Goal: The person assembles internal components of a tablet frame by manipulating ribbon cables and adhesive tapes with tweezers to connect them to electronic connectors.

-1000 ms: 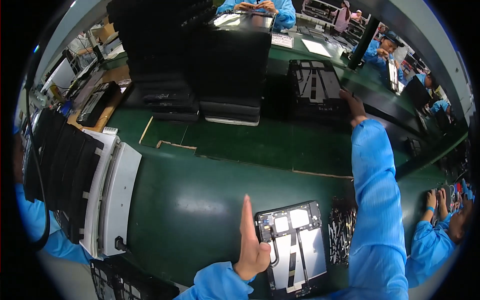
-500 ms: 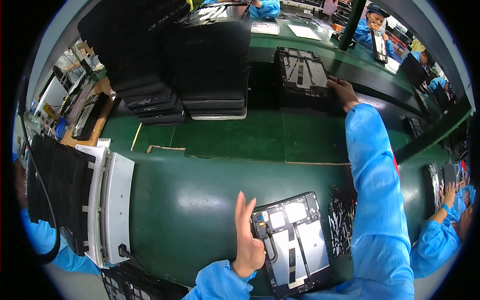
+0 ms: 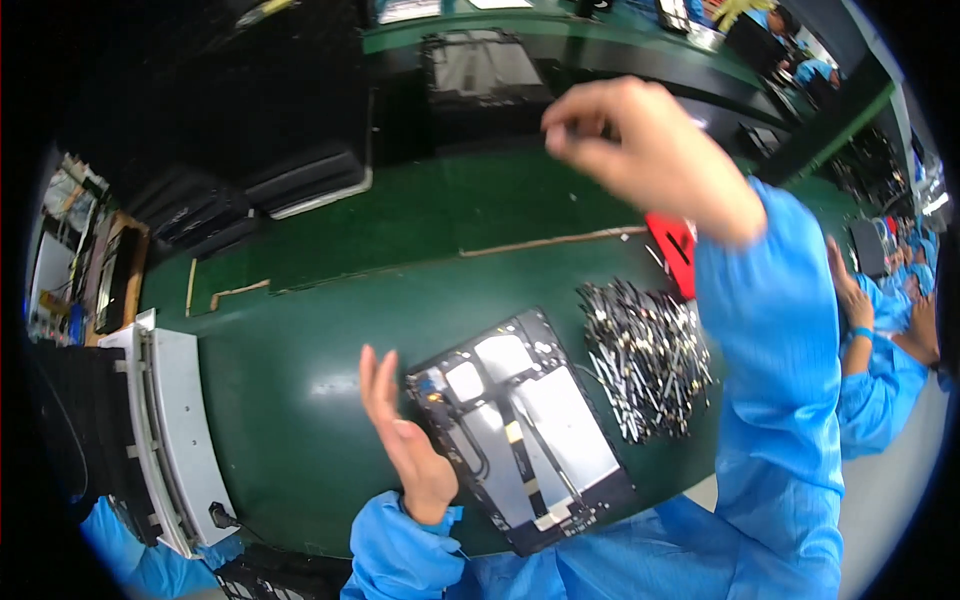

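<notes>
An opened tablet (image 3: 520, 430) lies tilted on the green table in front of me, its silver battery panels, dark flex cables and circuit parts exposed. My left hand (image 3: 408, 440) is open at its left edge, fingers stretched upward and nothing in them. Above the table, my right hand (image 3: 640, 140) hangs in the air, blurred by motion. Its fingers curl toward the thumb, and anything between them is too unclear to name. Just beyond it, another opened tablet (image 3: 485, 65) lies on top of a dark stack.
A heap of small dark and silver strips (image 3: 650, 365) lies right of the tablet, near a red piece (image 3: 675, 250). Tall black stacks (image 3: 220, 100) stand at the far left. A white metal box (image 3: 180, 430) is at the left. Co-workers' hands (image 3: 855, 310) are at the right.
My right hand has come away from the tablet on the far stack and moved back toward me, its fingers curling. The view has shifted right, showing more of the strip heap. My left hand stays beside the tablet.
</notes>
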Tool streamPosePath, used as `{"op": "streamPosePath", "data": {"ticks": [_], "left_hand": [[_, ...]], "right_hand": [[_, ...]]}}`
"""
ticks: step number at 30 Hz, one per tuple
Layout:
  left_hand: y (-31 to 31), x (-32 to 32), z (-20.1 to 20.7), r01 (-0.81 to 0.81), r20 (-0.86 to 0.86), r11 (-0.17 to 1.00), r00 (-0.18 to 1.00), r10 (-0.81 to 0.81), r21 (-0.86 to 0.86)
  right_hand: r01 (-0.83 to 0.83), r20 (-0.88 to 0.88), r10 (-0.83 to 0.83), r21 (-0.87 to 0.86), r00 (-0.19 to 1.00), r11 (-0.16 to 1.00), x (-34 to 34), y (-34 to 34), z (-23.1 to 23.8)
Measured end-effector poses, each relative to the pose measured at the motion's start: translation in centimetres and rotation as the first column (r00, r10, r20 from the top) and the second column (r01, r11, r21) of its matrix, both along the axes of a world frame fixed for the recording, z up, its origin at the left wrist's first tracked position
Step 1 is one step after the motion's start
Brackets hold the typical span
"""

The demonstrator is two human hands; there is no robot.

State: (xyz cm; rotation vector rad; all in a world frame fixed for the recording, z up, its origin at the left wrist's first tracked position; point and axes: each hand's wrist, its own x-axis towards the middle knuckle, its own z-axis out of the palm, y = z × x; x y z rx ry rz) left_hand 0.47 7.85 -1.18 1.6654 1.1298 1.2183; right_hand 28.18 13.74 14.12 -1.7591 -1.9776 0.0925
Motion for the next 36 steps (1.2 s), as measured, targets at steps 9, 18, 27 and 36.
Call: {"op": "streamPosePath", "data": {"ticks": [9, 18, 27, 36], "left_hand": [[-1.6, 0.7, 0.6, 0.033, -0.082, 0.995, 0.996, -0.025, 0.092], [-4.2, -0.8, 0.4, 0.015, 0.006, 0.999, 1.000, -0.014, -0.040], [-16.4, -6.0, -0.4, 0.229, 0.334, 0.815, 0.942, -0.046, -0.533], [-17.7, -6.7, 1.5, 0.352, 0.370, 0.681, 0.920, -0.127, -0.643]], "right_hand": [[0.260, 0.125, -0.228, -0.473, 0.966, 0.842, -4.0, -21.3, -8.1], [0.148, -0.235, -0.317, -0.541, 0.919, 0.828, -2.6, -23.0, -11.8], [-0.093, -0.757, -0.493, -0.580, 0.430, 0.809, -2.8, -22.7, -10.5], [-0.011, -0.826, -0.525, -0.538, 0.207, 0.843, -10.0, -25.0, -10.2]]}}
